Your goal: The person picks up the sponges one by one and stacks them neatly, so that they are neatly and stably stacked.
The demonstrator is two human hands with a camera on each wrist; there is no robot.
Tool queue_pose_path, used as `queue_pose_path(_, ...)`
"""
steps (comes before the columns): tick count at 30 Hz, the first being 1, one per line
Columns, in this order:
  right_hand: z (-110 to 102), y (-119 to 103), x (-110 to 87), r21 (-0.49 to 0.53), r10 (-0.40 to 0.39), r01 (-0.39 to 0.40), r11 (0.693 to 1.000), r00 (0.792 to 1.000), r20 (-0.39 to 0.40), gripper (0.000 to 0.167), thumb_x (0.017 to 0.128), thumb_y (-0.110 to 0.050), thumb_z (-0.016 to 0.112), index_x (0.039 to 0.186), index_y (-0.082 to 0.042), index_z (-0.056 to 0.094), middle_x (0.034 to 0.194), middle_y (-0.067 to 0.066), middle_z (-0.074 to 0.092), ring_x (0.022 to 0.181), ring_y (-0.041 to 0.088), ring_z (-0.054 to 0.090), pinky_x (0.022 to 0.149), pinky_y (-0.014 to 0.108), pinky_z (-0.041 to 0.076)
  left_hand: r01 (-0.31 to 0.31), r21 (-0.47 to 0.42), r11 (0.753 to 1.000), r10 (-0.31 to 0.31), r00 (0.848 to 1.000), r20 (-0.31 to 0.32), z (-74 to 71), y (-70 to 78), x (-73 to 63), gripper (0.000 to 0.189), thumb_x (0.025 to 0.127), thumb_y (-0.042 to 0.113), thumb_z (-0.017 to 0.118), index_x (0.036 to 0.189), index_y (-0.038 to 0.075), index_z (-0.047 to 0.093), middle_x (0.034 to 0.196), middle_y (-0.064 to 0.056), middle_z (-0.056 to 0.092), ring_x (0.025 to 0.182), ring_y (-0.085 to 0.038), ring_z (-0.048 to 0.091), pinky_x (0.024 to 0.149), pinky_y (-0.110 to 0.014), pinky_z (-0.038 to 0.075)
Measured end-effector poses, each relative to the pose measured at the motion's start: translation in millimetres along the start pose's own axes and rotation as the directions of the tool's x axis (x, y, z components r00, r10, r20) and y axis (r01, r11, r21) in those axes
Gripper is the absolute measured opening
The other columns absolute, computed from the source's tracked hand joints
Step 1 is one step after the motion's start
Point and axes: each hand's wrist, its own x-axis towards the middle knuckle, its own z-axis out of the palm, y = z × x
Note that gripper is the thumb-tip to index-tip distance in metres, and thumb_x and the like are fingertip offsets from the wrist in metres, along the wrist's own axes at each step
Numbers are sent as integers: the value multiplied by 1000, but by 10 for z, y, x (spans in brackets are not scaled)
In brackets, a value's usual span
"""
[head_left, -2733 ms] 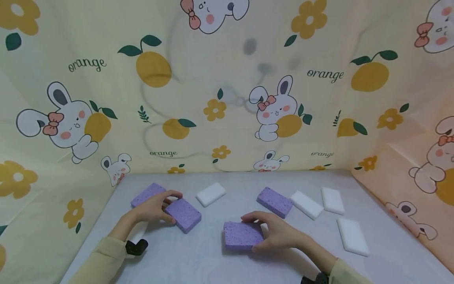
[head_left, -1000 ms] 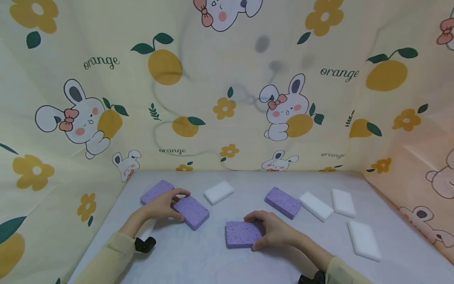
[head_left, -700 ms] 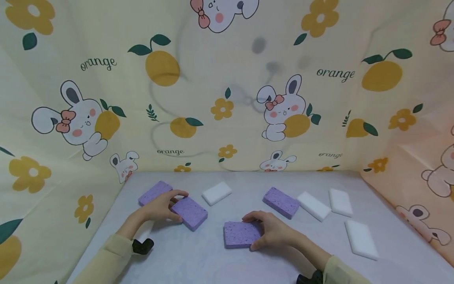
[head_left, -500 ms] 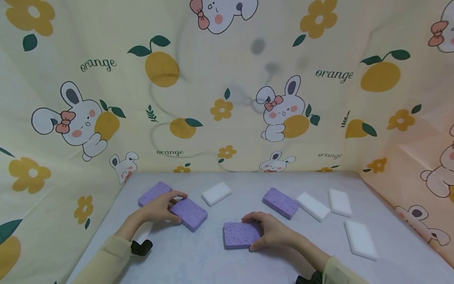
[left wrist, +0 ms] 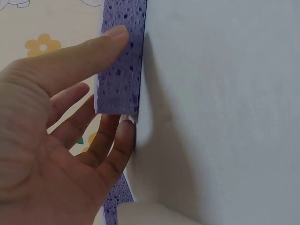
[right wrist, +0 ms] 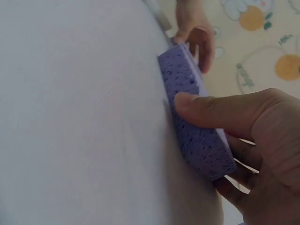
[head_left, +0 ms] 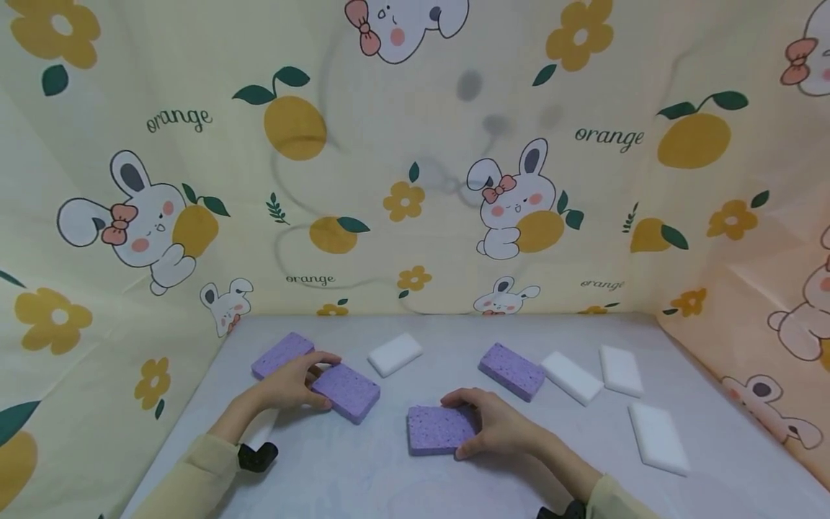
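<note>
In the head view my left hand point(head_left: 288, 386) grips the left end of a purple sponge point(head_left: 350, 391), thumb on the near side and fingers on the far side. My right hand point(head_left: 496, 424) holds another purple sponge point(head_left: 437, 431) by its right end, near the table's middle. The left wrist view shows the thumb pressed on the pitted edge of the left hand's sponge point(left wrist: 119, 77). From the right wrist, the thumb lies across the side of its sponge point(right wrist: 187, 136). Whether either sponge touches the table is hard to tell.
One purple sponge point(head_left: 282, 353) lies behind my left hand, another point(head_left: 512, 371) at back right. White sponges lie at the back point(head_left: 394, 355) and several at right point(head_left: 658, 438). A white piece point(head_left: 261, 429) is partly hidden under my left wrist. Printed cloth point(head_left: 415, 238) walls the table.
The right hand's sponge has shifted slightly left and settled lower since the oldest frame. The left hand stays on its sponge. The head view has shifted a little; over the last half second hardly anything moves.
</note>
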Motion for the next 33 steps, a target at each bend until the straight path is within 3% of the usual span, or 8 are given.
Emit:
queue_pose_path(9,19,-18,-5,22,21,-20,1000,1000,-16,80,64,-29,91,133,-14,55,124,-9,61,120,15,52,109,44,35,7,-113,994,-21,993,-118,101,108,-113,88,69,37,90,142,11,49,132,-2,55,112,-23,54,92,-39,50)
queue_pose_path(16,14,-48,-3,31,34,-34,999,999,-15,80,63,-28,92,133,-14,55,123,-10,61,119,15,52,109,46,35,3,-210,978,-56,967,-247,169,252,-218,94,64,35,93,142,12,46,136,-12,51,120,-30,52,100,-42,46)
queue_pose_path(21,31,-46,-20,15,14,-14,1000,999,-33,79,64,-30,91,132,-13,56,124,-8,61,121,19,52,108,48,35,-87,-205,975,10,936,-352,277,434,-282,90,62,29,95,138,13,49,129,-6,55,117,-24,54,99,-36,48)
queue_pose_path(28,42,-57,-63,22,4,-3,1000,998,-59,81,64,-30,91,135,-13,54,128,-6,60,124,22,50,110,48,32,-216,-166,962,124,889,-441,630,783,-318,87,61,20,95,135,7,52,125,-2,57,114,-20,54,96,-35,50)
queue_pose_path(33,63,-36,-67,29,9,-7,1000,996,-83,86,63,-31,91,136,-10,52,127,-7,61,123,19,51,110,47,34,-229,-169,959,132,885,-447,862,997,-284,89,60,28,96,134,5,53,120,-2,59,110,-18,56,94,-38,51)
